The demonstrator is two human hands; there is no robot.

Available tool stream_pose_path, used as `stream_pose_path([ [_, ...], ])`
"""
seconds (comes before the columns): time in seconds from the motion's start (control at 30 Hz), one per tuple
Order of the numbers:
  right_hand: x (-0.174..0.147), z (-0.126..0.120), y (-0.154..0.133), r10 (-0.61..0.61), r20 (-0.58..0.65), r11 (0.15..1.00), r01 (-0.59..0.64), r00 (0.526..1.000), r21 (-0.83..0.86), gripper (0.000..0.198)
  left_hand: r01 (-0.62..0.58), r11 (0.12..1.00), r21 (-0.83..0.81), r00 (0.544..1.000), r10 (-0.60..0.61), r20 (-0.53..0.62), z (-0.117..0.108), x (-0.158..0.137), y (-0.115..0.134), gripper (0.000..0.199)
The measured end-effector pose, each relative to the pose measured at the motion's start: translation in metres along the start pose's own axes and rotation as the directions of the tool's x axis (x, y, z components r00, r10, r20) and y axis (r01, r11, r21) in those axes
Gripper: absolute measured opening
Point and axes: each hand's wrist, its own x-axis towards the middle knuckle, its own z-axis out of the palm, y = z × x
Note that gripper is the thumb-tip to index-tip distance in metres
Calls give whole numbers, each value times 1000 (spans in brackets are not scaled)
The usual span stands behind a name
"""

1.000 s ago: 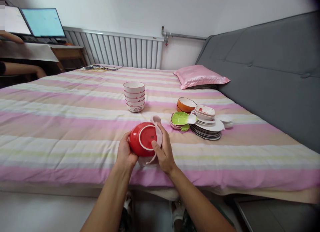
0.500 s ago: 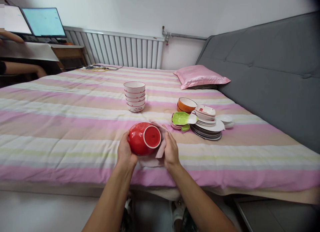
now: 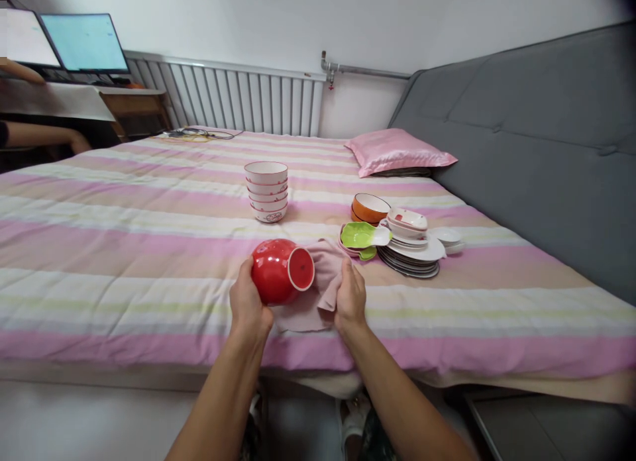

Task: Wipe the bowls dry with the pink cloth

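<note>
Head | left grip clasps red bowl, inside hidden | right grip pinches cloth

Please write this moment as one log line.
left hand: holds red bowl, tilted | right hand: holds pink cloth | white bowls: stacked on bed

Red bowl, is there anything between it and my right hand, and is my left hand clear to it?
Yes: the pink cloth, gripped by your right hand, fills the gap beside the red bowl. Nothing visible separates your left hand from the bowl; it holds the bowl's side directly.
</note>
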Motion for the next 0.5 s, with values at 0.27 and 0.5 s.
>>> stream_pose_path([
  [0.27, 5, -5, -11, 53, 11, 998, -54, 999, 34, 45, -7, 999, 38, 1000, 7, 18, -1, 0, -4, 14],
  [0.5, -42, 9, -13, -360, 644, 796, 582, 675, -164, 46, 46, 998, 40, 999, -47, 26, -1, 2, -12, 18],
])
